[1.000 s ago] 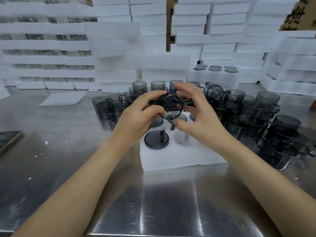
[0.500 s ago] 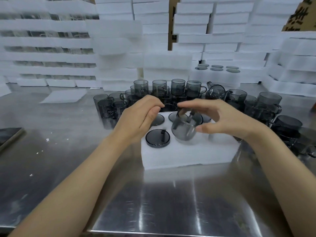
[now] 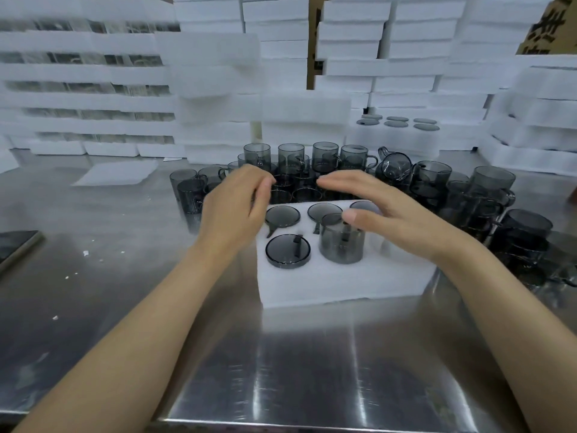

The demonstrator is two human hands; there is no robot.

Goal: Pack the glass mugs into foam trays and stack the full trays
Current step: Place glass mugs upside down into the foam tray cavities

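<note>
The glass mug (image 3: 342, 245) we held up a second ago now stands half-sunk in the foam tray's (image 3: 343, 289) near-edge middle pocket. Our right hand (image 3: 390, 214) hovers flat above it, released. Our left hand (image 3: 237, 204) is loosely curled and empty. Pressing the mug down seems next.

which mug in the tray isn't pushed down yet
The front-middle mug, beside the right hand: its body stands proud of the foam tray, while the other four sit sunk nearly flush.
</note>
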